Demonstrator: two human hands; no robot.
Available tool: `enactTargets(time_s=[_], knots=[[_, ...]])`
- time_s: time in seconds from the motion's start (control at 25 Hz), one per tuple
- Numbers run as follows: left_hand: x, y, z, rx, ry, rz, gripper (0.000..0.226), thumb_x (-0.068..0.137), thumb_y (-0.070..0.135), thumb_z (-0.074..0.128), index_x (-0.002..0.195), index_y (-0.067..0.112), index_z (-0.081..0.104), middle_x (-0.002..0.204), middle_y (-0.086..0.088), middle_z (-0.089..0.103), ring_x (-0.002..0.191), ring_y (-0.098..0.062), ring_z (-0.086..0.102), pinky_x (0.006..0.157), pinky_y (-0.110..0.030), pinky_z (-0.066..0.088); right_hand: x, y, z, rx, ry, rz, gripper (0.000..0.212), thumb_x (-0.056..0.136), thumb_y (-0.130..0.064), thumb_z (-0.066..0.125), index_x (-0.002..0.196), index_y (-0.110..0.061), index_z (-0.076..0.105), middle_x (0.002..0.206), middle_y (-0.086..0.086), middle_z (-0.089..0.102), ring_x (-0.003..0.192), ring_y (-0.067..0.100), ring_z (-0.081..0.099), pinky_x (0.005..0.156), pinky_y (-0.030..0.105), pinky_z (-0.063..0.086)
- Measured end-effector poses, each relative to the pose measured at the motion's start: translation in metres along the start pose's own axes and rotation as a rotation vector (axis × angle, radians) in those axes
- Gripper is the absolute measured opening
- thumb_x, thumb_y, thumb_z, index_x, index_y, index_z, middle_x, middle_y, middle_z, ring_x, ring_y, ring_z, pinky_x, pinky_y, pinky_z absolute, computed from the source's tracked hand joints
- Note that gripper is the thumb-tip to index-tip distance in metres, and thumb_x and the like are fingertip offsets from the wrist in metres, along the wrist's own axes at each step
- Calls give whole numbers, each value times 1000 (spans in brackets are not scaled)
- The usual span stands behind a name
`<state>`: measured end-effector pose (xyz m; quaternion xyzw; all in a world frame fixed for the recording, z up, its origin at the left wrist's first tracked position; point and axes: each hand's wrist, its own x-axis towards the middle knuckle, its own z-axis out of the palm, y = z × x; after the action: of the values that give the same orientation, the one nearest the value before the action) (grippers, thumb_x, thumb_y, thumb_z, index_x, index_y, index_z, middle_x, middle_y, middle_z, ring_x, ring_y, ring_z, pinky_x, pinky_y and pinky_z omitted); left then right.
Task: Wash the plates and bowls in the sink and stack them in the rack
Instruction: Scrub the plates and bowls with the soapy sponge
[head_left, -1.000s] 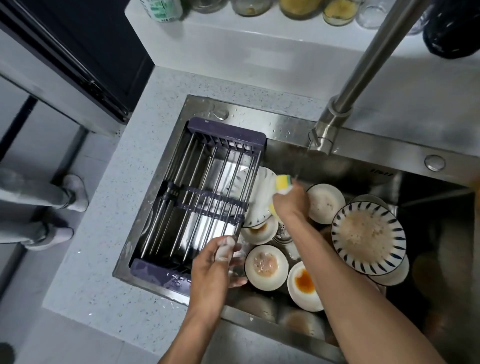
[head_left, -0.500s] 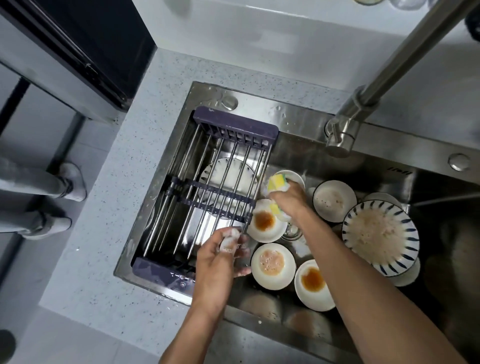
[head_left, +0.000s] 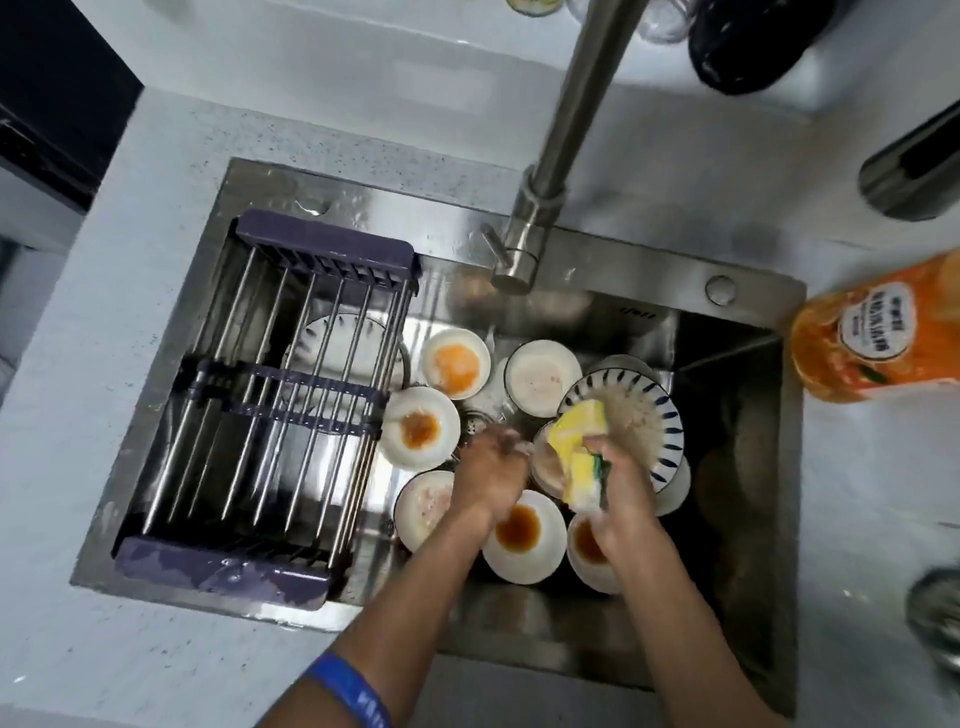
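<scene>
Head view: right hand (head_left: 618, 483) grips yellow sponge (head_left: 579, 447), fingers curled round lower end, sponge's long axis running up-left to down-right at centre-right of frame. Left hand (head_left: 491, 473) just left of it, fingers curled on rim of small bowl (head_left: 545, 467); bowl mostly hidden between hands. Sponge tip overlaps blue-striped bowl (head_left: 649, 415), directly up-right of fingers. Other soiled dishes crowd sink (head_left: 737, 519). Rack (head_left: 291, 400) spans frame left, well apart, nothing stacked in it. Right hand nearer striped bowl; likely next scrub.
</scene>
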<state>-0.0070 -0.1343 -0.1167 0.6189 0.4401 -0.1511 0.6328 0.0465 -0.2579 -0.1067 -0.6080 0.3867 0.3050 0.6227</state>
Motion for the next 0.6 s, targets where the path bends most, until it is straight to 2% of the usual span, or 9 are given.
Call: enactTargets(time_s=[0.08,0.2,0.32,0.36,0.4,0.48,0.6], knots=[[20,-8,40,36,-41,-36,12,88,12,63,98,18,63,109,-5,69,101,-21,63,89,-28,50,5,-5,-26,-43,95,-118,28,77,-20,68,103,-13,73,83,8,70,74,25,64,66,37,48],[39,-18,84,-157,-71,-130,22,91,-4,57,103,13,63,115,-11,70,96,-23,64,83,-35,57,8,-6,-55,-78,148,-214,24,84,-13,67,106,-22,71,97,7,70,85,25,65,73,40,50],[46,-29,97,-232,-3,-171,29,94,-4,54,111,18,62,107,-6,71,82,-21,68,54,-29,59,1,-5,-69,-53,125,-278,27,88,-7,64,109,-22,68,102,7,70,88,22,66,75,37,51],[43,-29,94,-252,16,-162,31,94,-4,54,111,20,61,106,-5,70,82,-21,68,50,-27,57,-2,-7,-73,-46,122,-298,28,88,-6,64,110,-22,68,103,6,71,88,20,66,75,36,52],[38,-29,85,-281,29,-145,33,93,-6,53,112,21,61,104,-3,70,84,-21,68,50,-25,57,-5,-8,-76,-51,118,-316,29,88,-5,63,110,-23,68,103,5,71,88,17,67,76,34,53],[20,-30,58,-326,61,-78,39,93,-7,53,117,21,62,106,0,71,93,-20,69,61,-23,59,-8,-8,-77,-67,93,-341,28,88,-6,64,109,-25,68,105,5,71,89,17,67,78,35,54],[-15,-45,12,-355,144,-85,41,92,-6,54,123,20,64,108,-2,74,98,-22,71,75,-33,61,-18,-6,-67,-106,35,-359,26,88,-8,66,109,-24,69,106,7,72,92,20,67,79,35,55]])
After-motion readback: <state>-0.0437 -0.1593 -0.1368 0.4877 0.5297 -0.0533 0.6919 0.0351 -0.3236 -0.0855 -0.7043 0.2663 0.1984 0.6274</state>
